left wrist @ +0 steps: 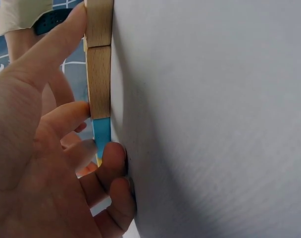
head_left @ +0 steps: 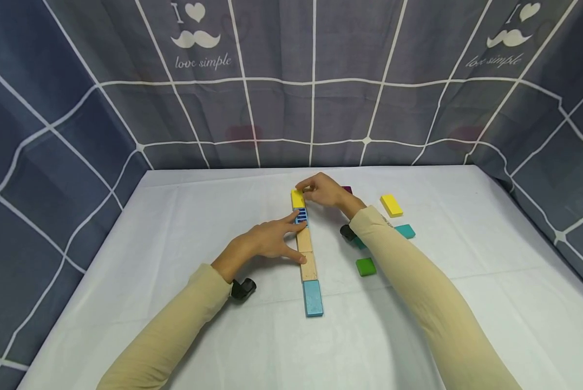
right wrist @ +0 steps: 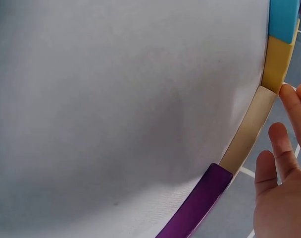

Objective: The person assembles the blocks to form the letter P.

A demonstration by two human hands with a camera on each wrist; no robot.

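Note:
A straight row of flat blocks lies on the table. It has a yellow block point(head_left: 297, 199) at the far end, a blue block with dark stripes point(head_left: 300, 215), two wooden blocks point(head_left: 308, 266) and a light blue block point(head_left: 313, 298) nearest me. My left hand point(head_left: 268, 238) reaches in from the left, with spread fingers touching the row along the striped and wooden blocks. At the far end, my right hand point(head_left: 324, 190) touches the yellow block with its fingertips. The right wrist view shows a pale wooden block point(right wrist: 248, 135) and a purple block point(right wrist: 200, 203) beyond the yellow one.
To the right of the row lie a loose yellow block point(head_left: 391, 206), a teal block point(head_left: 405, 231) and a green block point(head_left: 366, 266). Another teal piece is partly hidden by the right sleeve point(head_left: 418, 281). A dark checked curtain point(head_left: 281, 108) stands behind the white-covered table point(head_left: 198, 195).

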